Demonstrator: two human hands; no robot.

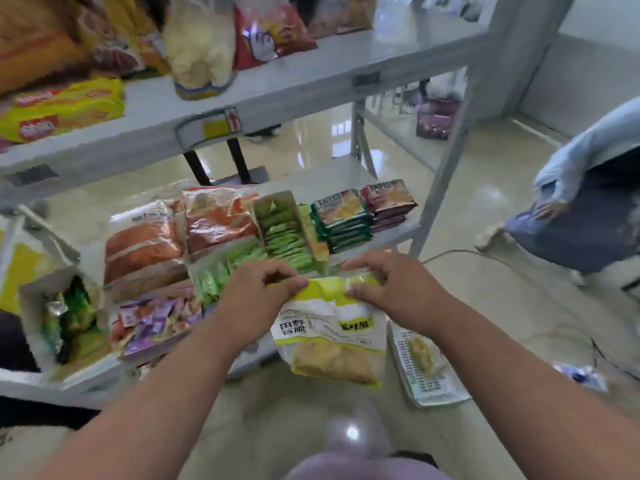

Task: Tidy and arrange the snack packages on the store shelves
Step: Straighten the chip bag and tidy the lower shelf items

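Note:
A yellow-green and white snack bag (332, 336) hangs in front of the lower shelf (391, 237), held by its top edge. My left hand (263, 289) pinches the top left corner and my right hand (388, 282) pinches the top right corner. Behind the bag, the lower shelf carries orange bags (145, 244), an open box of green packets (284, 233), stacked green packs (341, 216) and red packs (388, 202). Purple packets (152, 323) lie at the front left.
The upper shelf (311, 81) holds yellow packs (62, 109), a pale puffed-snack bag (199, 46) and red bags. A white basket (426, 368) sits on the floor at right. A person in a light sleeve (588, 188) crouches at far right. An open carton (65, 317) stands at left.

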